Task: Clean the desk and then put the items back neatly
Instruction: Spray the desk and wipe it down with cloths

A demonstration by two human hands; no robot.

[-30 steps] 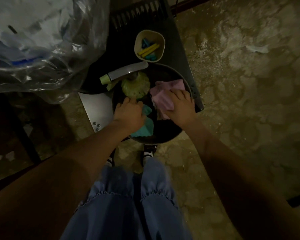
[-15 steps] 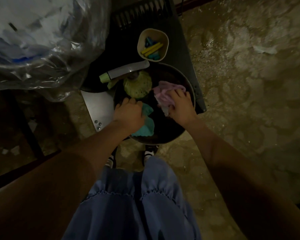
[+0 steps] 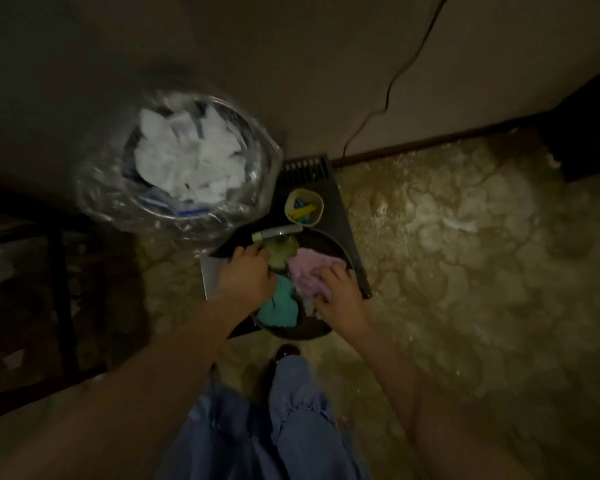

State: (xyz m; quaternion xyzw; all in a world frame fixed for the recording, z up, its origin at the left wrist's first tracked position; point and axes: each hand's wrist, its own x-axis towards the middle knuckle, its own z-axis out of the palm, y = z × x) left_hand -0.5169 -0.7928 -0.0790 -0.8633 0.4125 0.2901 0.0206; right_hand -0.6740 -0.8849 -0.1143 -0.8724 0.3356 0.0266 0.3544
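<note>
Pink cloth lies in a dark basin on mottled floor, grasped by right-hand fingers.

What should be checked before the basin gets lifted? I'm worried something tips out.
1. Left hand on the basin rim: cannot tell, its fingers are blurred at the left edge.
2. Right hand on the rim: not ok, it rests on the pink cloth.
3. Cloths inside the basin: ok, pink, teal cloth and green cloth all lie within.
4. Marker secure: not ok, it lies across the far rim.
5. Cup clear of the basin: ok, it stands just beyond.
</note>
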